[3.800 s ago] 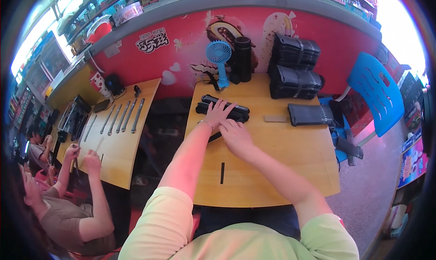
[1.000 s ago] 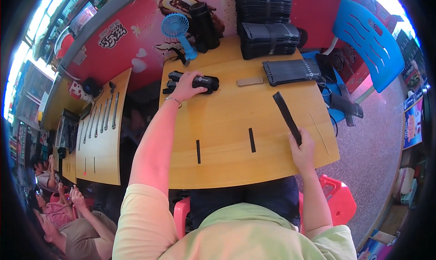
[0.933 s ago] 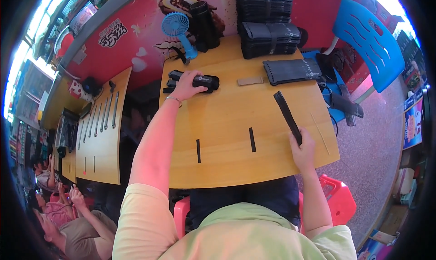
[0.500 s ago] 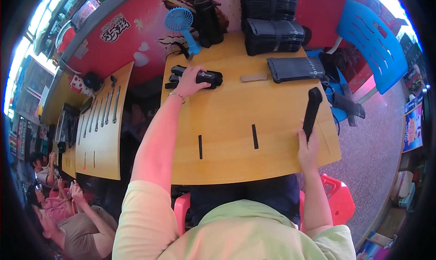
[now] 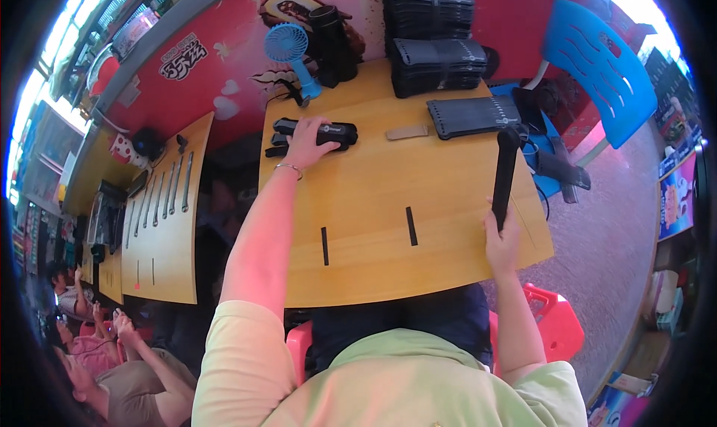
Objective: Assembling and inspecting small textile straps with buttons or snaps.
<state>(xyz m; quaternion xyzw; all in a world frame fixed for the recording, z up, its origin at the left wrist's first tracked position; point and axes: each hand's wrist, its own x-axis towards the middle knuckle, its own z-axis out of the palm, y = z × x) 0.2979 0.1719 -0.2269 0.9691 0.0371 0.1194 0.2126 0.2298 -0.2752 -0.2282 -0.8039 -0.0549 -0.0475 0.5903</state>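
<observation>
At the far left of the wooden table (image 5: pixel 373 266), my left hand (image 5: pixel 305 145) lies across a small pile of long black round-ended objects (image 5: pixel 340 134). Its thumb is on the near side and its fingers reach over the top one. My right hand (image 5: pixel 502 240), near the table's right edge, is closed around the lower end of another long black object (image 5: pixel 505 169). That one stands up from the fist, its rounded end pointing away from me. What exactly these black objects are I cannot make out.
Along the back are a blue handheld fan (image 5: pixel 287 45), a dark cylinder (image 5: pixel 332 42) and strapped stacks of black packages (image 5: pixel 437 61). One flat black package (image 5: pixel 474 116) lies beside a tan strip (image 5: pixel 407 132). A blue chair (image 5: pixel 601 69) is at right; people (image 5: pixel 127 382) sit at left.
The long black object in my right hand has swung a little more upright. My left hand stays on the black pile. The whole view has shifted slightly.
</observation>
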